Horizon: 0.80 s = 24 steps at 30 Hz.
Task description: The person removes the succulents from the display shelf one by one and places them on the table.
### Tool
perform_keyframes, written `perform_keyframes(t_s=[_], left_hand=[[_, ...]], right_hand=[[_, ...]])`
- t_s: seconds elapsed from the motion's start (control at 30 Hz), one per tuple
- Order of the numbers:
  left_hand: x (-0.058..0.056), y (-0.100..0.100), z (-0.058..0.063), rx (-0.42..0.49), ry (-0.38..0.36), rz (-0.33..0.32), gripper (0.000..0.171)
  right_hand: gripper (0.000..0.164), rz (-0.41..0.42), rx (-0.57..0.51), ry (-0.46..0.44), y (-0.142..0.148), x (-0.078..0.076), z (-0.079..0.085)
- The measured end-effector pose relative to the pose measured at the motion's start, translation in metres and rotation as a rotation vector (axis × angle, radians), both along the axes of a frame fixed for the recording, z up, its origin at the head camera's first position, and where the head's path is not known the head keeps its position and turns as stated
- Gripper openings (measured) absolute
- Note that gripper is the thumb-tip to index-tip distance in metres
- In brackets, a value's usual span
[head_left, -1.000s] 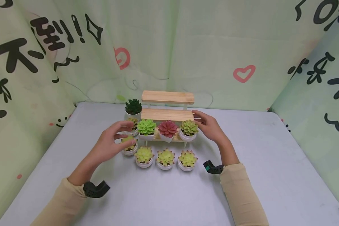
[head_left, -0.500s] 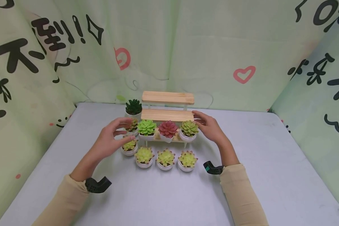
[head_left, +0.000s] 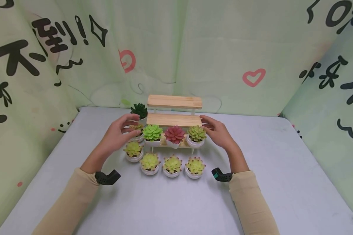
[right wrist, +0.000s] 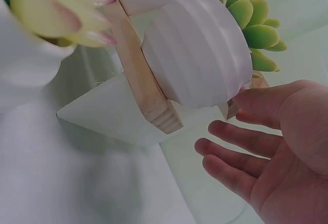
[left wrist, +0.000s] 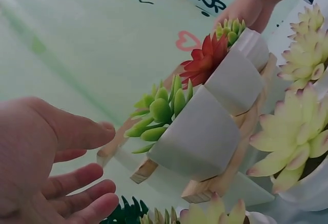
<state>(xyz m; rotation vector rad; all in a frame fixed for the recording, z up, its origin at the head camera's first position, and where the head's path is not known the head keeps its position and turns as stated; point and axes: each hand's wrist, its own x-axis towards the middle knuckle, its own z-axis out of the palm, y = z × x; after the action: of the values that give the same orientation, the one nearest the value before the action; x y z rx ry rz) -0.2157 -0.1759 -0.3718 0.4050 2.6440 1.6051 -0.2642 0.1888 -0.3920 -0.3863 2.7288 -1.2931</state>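
Note:
A three-tier wooden stand (head_left: 175, 101) bears three potted succulents on its lowest tier: a bright green one (head_left: 152, 132), a red one (head_left: 175, 134) and a yellow-green one (head_left: 197, 133). My right hand (head_left: 219, 132) is at the stand's right side; in the right wrist view its thumb lies at the rim of the ribbed white pot (right wrist: 197, 52), the other fingers loosely extended. On the left, my left hand (head_left: 117, 132) hovers with spread fingers, partly covering a small succulent pot (head_left: 139, 138). Nothing is held in it. Behind its fingertips stands a dark green succulent (head_left: 139, 111).
Three yellow succulents stand in a row before the stand, the middle one (head_left: 172, 163) among them. Another yellow succulent (head_left: 133, 149) sits to their left. A printed curtain (head_left: 223, 49) encloses the white table (head_left: 170, 209) at the back and sides.
My left hand has moved forward and slightly right, away from the front-left yellow succulent toward the dark green one. My right hand and the plants have stayed in place.

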Motion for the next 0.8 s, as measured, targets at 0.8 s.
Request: perform_keyframes(t_s=[0.8], left_hand=[[-0.046, 0.012, -0.013, 0.039, -0.029, -0.04, 0.051]], right_hand=[[0.05, 0.01, -0.01, 0.015, 0.001, 0.0, 0.0]])
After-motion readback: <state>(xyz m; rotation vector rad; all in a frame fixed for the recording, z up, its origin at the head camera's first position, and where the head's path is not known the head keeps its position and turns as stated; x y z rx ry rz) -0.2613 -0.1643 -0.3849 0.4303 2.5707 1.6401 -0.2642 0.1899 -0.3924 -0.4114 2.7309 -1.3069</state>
